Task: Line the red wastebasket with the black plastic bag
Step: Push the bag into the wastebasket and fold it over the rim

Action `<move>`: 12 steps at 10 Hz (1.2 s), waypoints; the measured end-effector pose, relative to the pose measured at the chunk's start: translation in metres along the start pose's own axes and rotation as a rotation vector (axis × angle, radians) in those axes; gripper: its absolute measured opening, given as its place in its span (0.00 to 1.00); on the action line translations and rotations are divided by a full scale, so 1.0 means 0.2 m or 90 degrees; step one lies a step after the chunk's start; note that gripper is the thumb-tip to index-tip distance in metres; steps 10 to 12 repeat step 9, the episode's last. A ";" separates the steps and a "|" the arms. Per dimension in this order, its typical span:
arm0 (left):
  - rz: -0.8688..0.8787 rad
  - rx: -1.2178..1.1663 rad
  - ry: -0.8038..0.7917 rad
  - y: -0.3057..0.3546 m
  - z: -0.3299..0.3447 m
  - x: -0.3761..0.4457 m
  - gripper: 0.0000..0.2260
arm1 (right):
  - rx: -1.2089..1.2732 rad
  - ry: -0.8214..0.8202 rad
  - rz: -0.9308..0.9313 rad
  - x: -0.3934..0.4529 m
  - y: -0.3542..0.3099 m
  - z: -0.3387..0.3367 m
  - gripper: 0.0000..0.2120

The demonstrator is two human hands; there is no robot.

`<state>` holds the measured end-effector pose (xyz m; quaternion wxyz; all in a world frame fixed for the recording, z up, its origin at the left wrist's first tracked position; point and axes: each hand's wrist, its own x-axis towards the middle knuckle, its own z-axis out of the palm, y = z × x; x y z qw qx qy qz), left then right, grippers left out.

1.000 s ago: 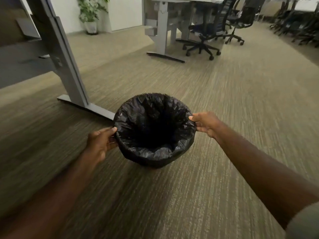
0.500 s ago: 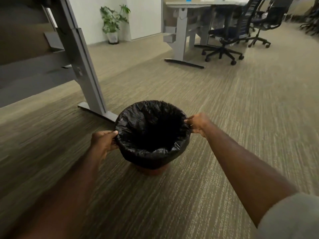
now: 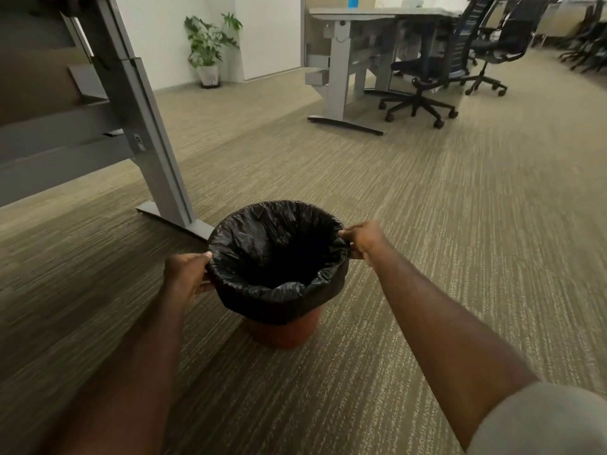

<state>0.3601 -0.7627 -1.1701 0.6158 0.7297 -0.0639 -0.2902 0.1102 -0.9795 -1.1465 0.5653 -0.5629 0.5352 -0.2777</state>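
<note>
The red wastebasket [image 3: 282, 333] stands on the carpet in front of me, only its lower part showing. A black plastic bag [image 3: 276, 257] fills its inside and is folded down over the rim, covering the upper wall. My left hand [image 3: 185, 274] grips the bag-covered rim on the left side. My right hand [image 3: 363, 239] pinches the bag at the rim on the right side. The bag's mouth is wide open and the bottom of the basket is hidden in the dark.
A grey desk leg with a flat foot [image 3: 154, 159] stands just behind and left of the basket. Farther back are another desk [image 3: 345, 67], two black office chairs [image 3: 427, 80] and a potted plant [image 3: 207, 44]. Carpet [image 3: 460, 208] stretches to the right.
The view has tilted up and pulled back, so the basket's red base now shows below the bag. Both hands stay on the rim, on opposite sides.
</note>
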 end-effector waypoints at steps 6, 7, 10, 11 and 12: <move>0.713 0.764 0.141 0.04 -0.01 -0.27 0.25 | -0.732 0.134 -0.565 -0.32 0.10 0.10 0.37; 0.770 0.841 0.072 0.06 0.07 -0.33 0.26 | -0.780 0.126 -0.594 -0.37 0.11 0.12 0.38; 0.807 0.873 0.043 0.20 0.23 -0.47 0.29 | -0.708 0.148 -0.670 -0.47 -0.03 0.07 0.36; 0.807 0.873 0.043 0.20 0.23 -0.47 0.29 | -0.708 0.148 -0.670 -0.47 -0.03 0.07 0.36; 0.807 0.873 0.043 0.20 0.23 -0.47 0.29 | -0.708 0.148 -0.670 -0.47 -0.03 0.07 0.36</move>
